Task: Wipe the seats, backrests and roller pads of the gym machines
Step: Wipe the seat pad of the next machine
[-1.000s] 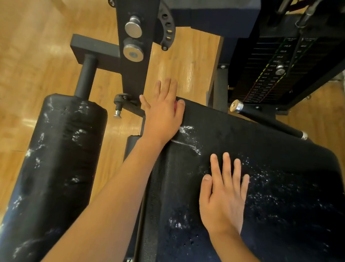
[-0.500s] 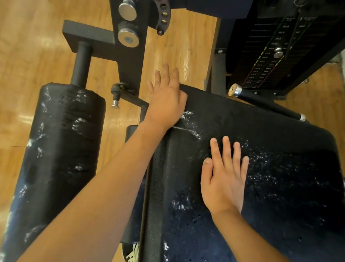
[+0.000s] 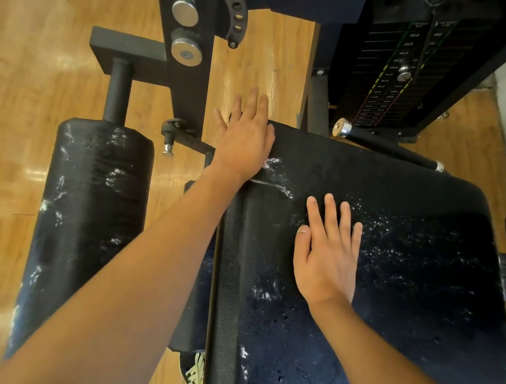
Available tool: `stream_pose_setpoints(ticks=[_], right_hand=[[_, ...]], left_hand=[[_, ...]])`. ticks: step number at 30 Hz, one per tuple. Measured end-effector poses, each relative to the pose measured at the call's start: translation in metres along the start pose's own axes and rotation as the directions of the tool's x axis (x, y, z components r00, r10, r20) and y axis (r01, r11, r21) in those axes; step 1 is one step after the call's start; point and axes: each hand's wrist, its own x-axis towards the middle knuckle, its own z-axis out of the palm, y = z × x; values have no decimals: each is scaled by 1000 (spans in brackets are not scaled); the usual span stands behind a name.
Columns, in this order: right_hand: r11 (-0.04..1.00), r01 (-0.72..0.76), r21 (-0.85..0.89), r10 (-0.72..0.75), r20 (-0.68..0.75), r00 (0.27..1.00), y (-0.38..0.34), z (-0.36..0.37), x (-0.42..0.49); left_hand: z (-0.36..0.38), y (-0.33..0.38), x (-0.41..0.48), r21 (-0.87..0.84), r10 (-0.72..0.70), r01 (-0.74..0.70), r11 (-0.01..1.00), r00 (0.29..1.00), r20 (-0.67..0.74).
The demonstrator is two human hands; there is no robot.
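The seat (image 3: 406, 264) is just below the person, with white specks, so I think it is not yet clean. The right hand (image 3: 328, 258) lies flat on its middle, fingers straight, holding nothing, and no cloth shows. The left hand (image 3: 245, 139), also flat and empty, rests on the far left corner, perhaps for support. The roller pad (image 3: 93, 209) stands beside the seat, to its left.

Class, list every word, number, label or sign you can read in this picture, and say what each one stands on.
Nothing here reads clearly.
On the weight stack: a small label on each plate, too small and blurred to read.
On the seat pad and roller pad: no writing, only white specks.
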Motion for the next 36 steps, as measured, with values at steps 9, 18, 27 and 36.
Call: stream_pose_setpoints(ticks=[9,18,27,36], right_hand=[[1000,-2,21,3,-12,1000,-2,-3,-1],[1000,1,15,-1,-23,1000,-1,-1,0],[1000,2,13,-1,-23,1000,-1,-1,-1],[1000,-1,20,1,-24,1000,-3,-4,-1]], left_hand=[[9,2,-39,-88,-22,16,996,998,-61],[22,3,-62,-61,-6,1,998,997,-82],[9,2,-24,-117,-39,32,993,998,-58],[32,11,-98,-88,6,-16,996,993,-116]])
